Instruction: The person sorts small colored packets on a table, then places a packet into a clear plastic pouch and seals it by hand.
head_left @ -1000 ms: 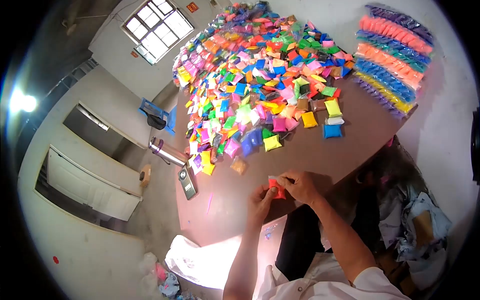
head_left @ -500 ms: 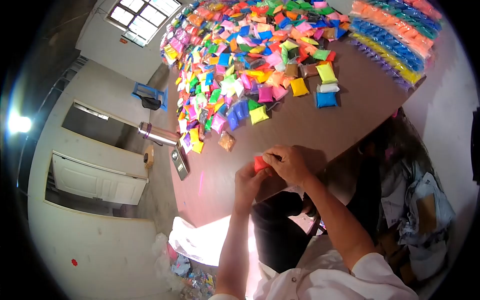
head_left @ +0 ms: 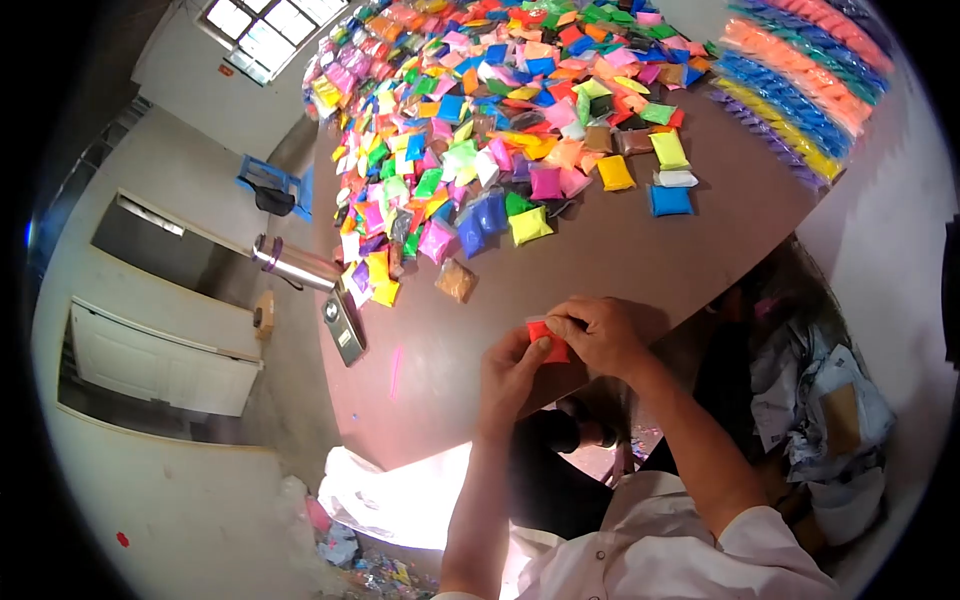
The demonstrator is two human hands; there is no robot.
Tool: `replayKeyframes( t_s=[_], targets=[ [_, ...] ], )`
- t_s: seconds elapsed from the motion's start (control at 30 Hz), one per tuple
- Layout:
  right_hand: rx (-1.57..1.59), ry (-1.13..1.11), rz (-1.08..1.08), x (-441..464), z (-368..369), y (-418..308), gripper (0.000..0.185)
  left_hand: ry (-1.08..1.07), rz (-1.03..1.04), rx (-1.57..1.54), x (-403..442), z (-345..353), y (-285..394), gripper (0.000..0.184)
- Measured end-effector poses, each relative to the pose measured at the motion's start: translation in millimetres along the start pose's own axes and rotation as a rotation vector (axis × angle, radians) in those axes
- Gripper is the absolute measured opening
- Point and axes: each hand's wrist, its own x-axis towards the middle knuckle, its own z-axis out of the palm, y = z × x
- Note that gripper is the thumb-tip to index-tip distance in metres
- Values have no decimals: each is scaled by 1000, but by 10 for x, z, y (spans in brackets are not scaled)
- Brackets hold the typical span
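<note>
Both hands meet at the near edge of the brown counter [head_left: 700, 245], where they hold a small red packet [head_left: 555, 353] between them. The left hand [head_left: 506, 368] has its thumb laid flat over the front of the packet, with its fingers closed behind it. The right hand [head_left: 604, 336] pinches the packet near its top corner, thumb and forefinger drawn together with no gap showing. Whether the packet touches the counter is hard to tell. Beyond the hands, a big heap of packets [head_left: 500, 135] in many colours spreads over the far part of the counter. At its near right side lie a blue packet [head_left: 671, 201], a white packet [head_left: 674, 179] just behind it and a lime packet [head_left: 670, 151] behind that. A tan packet [head_left: 456, 281] sits by itself near the heap's front edge. To the left, a steel flask [head_left: 300, 264] lies tilted in view beside a dark flat device [head_left: 343, 328], and a thin pink strip [head_left: 396, 372] rests on the bare counter nearer the person. At the far right, strips of packets [head_left: 795, 85] are laid in coloured rows.
</note>
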Motion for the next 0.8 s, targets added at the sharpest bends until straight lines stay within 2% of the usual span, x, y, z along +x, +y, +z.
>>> replayKeyframes(
  t_s=[0.07, 0.13, 0.2, 0.27, 0.33, 0.6, 0.7, 0.8],
  targets=[
    [-98, -27, -87, -4, -9, -8, 15, -8, 18, -17, -18, -29, -30, 29],
    [-127, -42, -84, -11, -26, -90, 15, -23, 41, -35, -17, -36, -39, 29],
    [-156, -59, -81, -16, -44, -116, 15, -25, 55, -103, -10, -30, -20, 18],
    [-53, -63, -33, -18, -34, -39, 14, 4, 30, -80, -19, -12, 62, 18],
    [-85, -53, -50, -28, -12, 1, 14, 26, 1, -48, -9, -12, 75, 17],
    [-109, -53, 15, -43, 19, -121, 16, 105, 147, -165, -2, 1, -137, 17],
    [-112, -29, -8, -52, 30, -133, 15, 99, 150, -286, -13, -36, -134, 17],
    [-149, -40, -56, -54, 8, -96, 15, 85, 90, -248, 8, -57, -124, 18]
  ],
)
